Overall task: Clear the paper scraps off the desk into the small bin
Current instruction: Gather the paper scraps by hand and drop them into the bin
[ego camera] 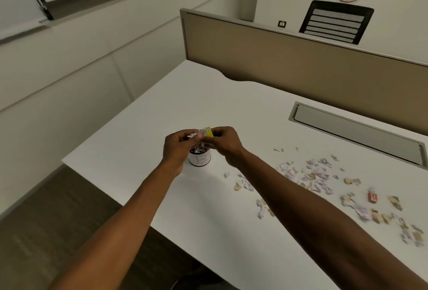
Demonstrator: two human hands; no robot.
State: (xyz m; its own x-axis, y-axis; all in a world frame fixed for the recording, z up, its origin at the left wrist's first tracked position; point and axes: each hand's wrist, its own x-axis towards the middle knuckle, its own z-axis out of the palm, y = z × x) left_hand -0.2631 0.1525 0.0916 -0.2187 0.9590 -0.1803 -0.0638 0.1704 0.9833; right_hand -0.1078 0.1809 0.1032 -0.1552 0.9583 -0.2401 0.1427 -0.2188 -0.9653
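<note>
Holding a wad of scraps (pixel 203 135) right over the small bin (pixel 199 157), we pinch it with left hand (pixel 177 145) and right hand (pixel 223 142). Next we should loosen both grips, then gather the loose scraps (pixel 317 178) lying right of the bin on the bench (pixel 231 109).

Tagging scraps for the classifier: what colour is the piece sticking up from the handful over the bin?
Yellow scrap, among white paper, pinched by both hands; head view, the only one.
</note>
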